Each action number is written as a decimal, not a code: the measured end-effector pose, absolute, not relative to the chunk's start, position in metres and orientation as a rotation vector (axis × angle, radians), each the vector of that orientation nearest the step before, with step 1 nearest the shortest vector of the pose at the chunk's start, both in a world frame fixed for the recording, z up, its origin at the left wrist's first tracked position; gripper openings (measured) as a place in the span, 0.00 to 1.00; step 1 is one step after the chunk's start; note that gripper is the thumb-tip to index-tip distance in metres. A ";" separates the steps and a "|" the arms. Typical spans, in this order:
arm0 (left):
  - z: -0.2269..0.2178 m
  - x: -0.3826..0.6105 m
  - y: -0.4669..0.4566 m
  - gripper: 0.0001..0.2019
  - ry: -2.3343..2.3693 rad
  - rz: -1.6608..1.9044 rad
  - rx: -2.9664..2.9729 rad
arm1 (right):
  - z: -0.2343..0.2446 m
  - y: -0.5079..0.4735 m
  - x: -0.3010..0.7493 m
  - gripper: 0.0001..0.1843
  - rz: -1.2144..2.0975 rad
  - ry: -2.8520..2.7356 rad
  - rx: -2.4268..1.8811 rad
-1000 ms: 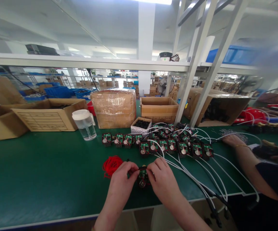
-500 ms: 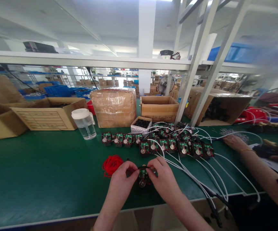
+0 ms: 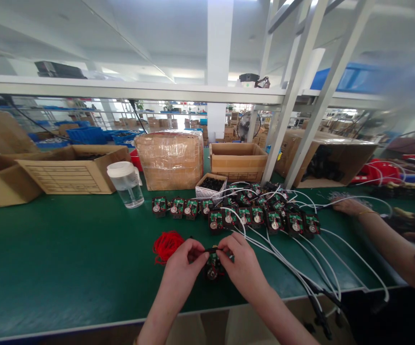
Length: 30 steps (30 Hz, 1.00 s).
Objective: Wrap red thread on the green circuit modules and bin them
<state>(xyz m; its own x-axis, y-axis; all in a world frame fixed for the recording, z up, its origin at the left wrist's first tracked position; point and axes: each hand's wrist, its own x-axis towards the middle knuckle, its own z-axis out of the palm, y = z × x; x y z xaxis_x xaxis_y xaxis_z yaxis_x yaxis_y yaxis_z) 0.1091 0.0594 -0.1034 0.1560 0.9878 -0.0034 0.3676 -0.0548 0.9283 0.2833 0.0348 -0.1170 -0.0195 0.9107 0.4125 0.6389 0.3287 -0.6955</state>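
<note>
My left hand (image 3: 186, 262) and my right hand (image 3: 242, 262) meet near the front of the green bench. Between their pinched fingertips is a small black strip-like part (image 3: 212, 249), one end in each hand. Right under it sits a small device with a green circuit board (image 3: 213, 269), a round silver disc and red wires; my fingers partly cover it. A bundle of red wire or cord (image 3: 168, 247) lies just left of my left hand. Beyond my hands stand several similar black units with green boards (image 3: 244, 218), many with white cables (image 3: 282, 258).
A clear plastic jug (image 3: 125, 184) with a white lid stands at the back left. Cardboard boxes (image 3: 169, 160) line the rear, with a small box of black parts (image 3: 211, 184) before them. At the right, another person's arm (image 3: 383, 235) reaches over the bench. Metal posts (image 3: 290, 120) rise behind.
My hands and the black part have barely moved. At the right, the other person's arm has shifted slightly, and the white sheet beneath it no longer shows as before.
</note>
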 end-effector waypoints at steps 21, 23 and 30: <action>-0.103 0.108 0.058 0.09 1.380 0.932 1.813 | -0.124 0.035 0.283 0.08 0.332 -1.733 -1.364; -0.104 0.105 0.058 0.08 1.347 0.929 1.789 | -0.125 0.035 0.282 0.08 0.329 -1.720 -1.359; -0.095 0.112 0.064 0.05 1.367 0.885 1.822 | -0.126 0.035 0.279 0.07 0.330 -1.685 -1.365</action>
<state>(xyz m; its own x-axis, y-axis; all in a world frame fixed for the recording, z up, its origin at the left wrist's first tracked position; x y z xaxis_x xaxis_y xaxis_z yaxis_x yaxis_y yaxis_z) 0.1123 0.0638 -0.0951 0.2157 0.9694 0.1173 0.5039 -0.2134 0.8370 0.2786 0.0353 -0.1263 0.0297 0.8789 0.4760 0.6349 0.3512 -0.6882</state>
